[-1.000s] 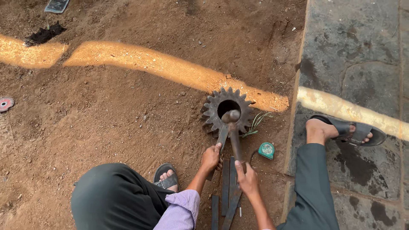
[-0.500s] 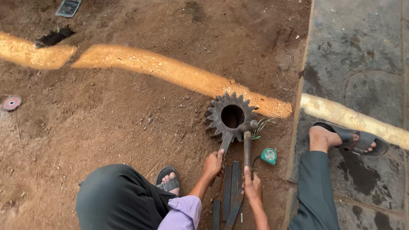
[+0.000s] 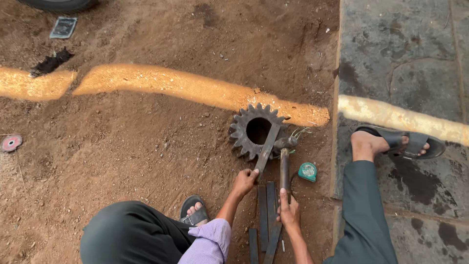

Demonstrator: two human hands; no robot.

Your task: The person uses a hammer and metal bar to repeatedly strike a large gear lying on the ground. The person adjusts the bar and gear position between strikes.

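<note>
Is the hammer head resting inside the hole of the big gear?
No, the hammer in the right hand has its head beside the gear, outside its rim, not in the hole.

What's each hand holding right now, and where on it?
The left hand grips the near end of a flat metal bar lying across the gear. The right hand holds the hammer low on its handle.

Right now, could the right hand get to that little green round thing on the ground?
Probably yes. The green round thing lies on bare dirt just beside the right hand, nothing between them, but that hand is gripping the hammer and would have to let go.
</note>
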